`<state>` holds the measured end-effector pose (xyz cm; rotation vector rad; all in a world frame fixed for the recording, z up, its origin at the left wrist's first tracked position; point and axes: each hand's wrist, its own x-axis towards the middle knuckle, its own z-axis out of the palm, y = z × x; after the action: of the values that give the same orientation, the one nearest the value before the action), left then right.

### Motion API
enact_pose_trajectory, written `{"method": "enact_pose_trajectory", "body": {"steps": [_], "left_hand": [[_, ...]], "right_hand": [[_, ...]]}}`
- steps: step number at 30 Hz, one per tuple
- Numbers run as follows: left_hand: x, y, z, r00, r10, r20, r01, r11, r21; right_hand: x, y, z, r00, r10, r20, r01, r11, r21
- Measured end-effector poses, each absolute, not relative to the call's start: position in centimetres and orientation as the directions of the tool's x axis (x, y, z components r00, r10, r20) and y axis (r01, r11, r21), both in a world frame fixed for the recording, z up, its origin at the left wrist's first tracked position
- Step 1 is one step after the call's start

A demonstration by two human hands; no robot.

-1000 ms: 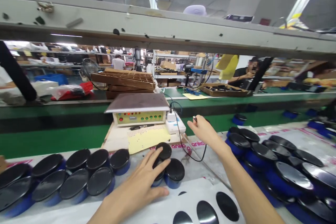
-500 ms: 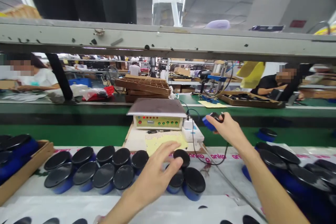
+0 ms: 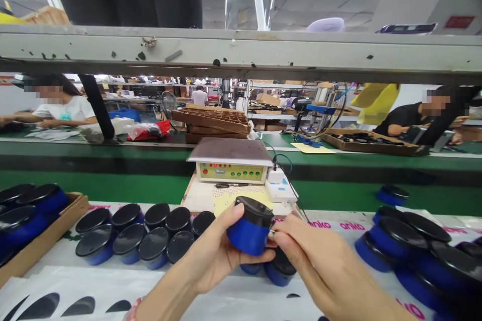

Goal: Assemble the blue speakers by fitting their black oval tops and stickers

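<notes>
Blue container (image 3: pixel 246 235) between both hands (image 3: pixel 213 256) (image 3: pixel 318 258)

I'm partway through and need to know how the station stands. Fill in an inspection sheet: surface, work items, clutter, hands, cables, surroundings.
Surface: white sheeting printed "anko" on the bench.
Work items: blue container with black top in hand; similar rows at left, pile at right, more in a cardboard box.
Clutter: pen and dotted yellow paper before the control unit.
Hands: left hand holds the container, slightly tilted; right hand has fingers at its side, any grip too small to tell.
Cables: dark cable from white adapter toward right hand; end hidden.
Surroundings: shelf overhead; co-workers beyond, left and right.
</notes>
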<state>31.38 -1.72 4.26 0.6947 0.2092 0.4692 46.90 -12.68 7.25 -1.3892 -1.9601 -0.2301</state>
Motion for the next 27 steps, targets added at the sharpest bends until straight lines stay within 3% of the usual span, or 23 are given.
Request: {"method": "enact_pose_trajectory", "body": {"steps": [3, 6, 13, 16, 19, 24, 27], "left_hand": [[31.3, -1.8, 4.3, 0.861, 0.506, -0.047, -0.365, 0.681, 0.635], [31.3, -2.0, 4.4, 0.833, 0.548, -0.079, -0.348, 0.629, 0.695], [31.6, -3.1, 5.1, 0.698, 0.714, -0.056, -0.333, 0.392, 0.857], [31.5, -3.4, 5.1, 0.682, 0.731, 0.036, -0.318, 0.252, 0.914], [31.0, -3.2, 4.8, 0.64, 0.734, 0.225, -0.273, -0.057, 0.96], [29.7, -2.7, 4.9, 0.609, 0.628, 0.486, -0.073, -0.565, 0.822], [29.3, -2.9, 5.6, 0.572, 0.451, 0.685, 0.043, -0.851, 0.524]], "right_hand": [[46.8, -12.4, 6.6, -0.222, 0.642, 0.734, 0.926, 0.374, -0.046], [46.8, -12.2, 6.2, -0.22, 0.579, 0.785, 0.947, 0.32, 0.029], [47.2, -12.3, 6.3, -0.146, 0.688, 0.711, 0.936, 0.329, -0.126], [47.2, -12.2, 6.5, -0.14, 0.699, 0.701, 0.927, 0.341, -0.155], [47.1, -12.2, 6.6, -0.089, 0.731, 0.677, 0.905, 0.344, -0.252], [47.4, -11.8, 6.2, -0.008, 0.885, 0.465, 0.721, 0.328, -0.611], [47.8, -11.1, 5.8, -0.056, 0.895, 0.442, 0.683, 0.357, -0.638]]}}
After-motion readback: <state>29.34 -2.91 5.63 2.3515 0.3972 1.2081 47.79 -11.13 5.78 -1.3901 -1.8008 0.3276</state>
